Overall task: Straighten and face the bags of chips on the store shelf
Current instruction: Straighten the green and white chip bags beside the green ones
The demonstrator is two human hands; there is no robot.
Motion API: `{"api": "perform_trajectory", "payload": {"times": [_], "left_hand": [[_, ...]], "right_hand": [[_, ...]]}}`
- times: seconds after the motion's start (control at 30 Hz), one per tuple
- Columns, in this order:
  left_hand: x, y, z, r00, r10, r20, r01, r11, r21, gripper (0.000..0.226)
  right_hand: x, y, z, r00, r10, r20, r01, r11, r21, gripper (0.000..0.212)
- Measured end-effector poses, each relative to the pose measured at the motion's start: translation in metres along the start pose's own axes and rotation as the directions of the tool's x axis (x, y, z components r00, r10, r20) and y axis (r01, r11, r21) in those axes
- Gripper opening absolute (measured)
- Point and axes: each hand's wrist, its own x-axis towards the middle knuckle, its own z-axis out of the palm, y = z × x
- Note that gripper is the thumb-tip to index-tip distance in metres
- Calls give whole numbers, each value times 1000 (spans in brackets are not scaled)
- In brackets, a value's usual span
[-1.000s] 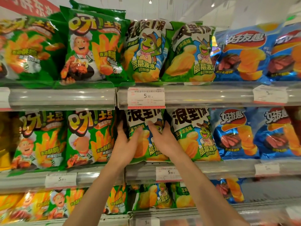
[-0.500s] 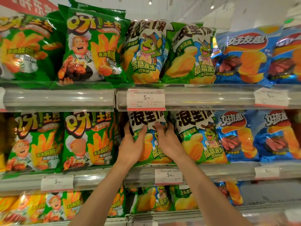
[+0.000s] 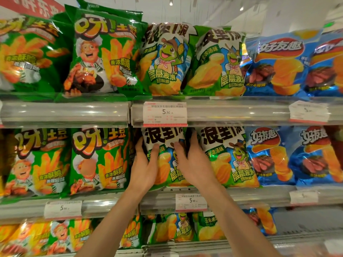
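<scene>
Bright overhead store light; glare on bags; edges warped, soft.

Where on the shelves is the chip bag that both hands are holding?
In the head view, the held frog-mascot chip bag stands centre on the middle shelf, between a green fries bag and a matching frog-mascot bag.

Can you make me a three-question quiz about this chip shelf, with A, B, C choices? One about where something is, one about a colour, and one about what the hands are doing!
1. Which shelf holds the frog-cartoon chip bag being handled?
A. top
B. middle
C. bottom

2. What colour are the shiny chip bags right of the frog-cartoon bags?
A. blue
B. pink
C. black

3. What are the left hand and right hand doing?
A. hanging idle
B. pulling off a price tag
C. gripping one bag from both sides

Answers: 1 B, the bag stands between the upper and lower rails. 2 A, their foil is blue. 3 C, thumbs lie on its front, fingers wrap its edges.
</scene>
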Motion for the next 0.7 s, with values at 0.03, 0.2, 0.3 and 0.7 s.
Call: {"api": "perform_trajectory", "payload": {"times": [0.03, 0.2, 0.3, 0.7], "left_hand": [[0, 0, -1, 1000, 2, 11, -2, 1000, -3, 67], [0, -2, -4, 999, 7, 45, -8, 1000, 16, 70], [-2, 1, -4, 999, 19, 35, -20, 999, 30, 69], [1, 1, -2, 999, 40, 21, -41, 999, 24, 71]], "right_hand": [[-5, 3, -7, 988, -115, -101, 105, 989, -105, 64], [-19, 47, -43, 878, -327, -351, 70, 811, -581, 57], [-19, 68, -45, 929, -168, -329, -62, 807, -587, 87], [-10, 71, -56, 940, -154, -304, 34, 929, -368, 69]]}}
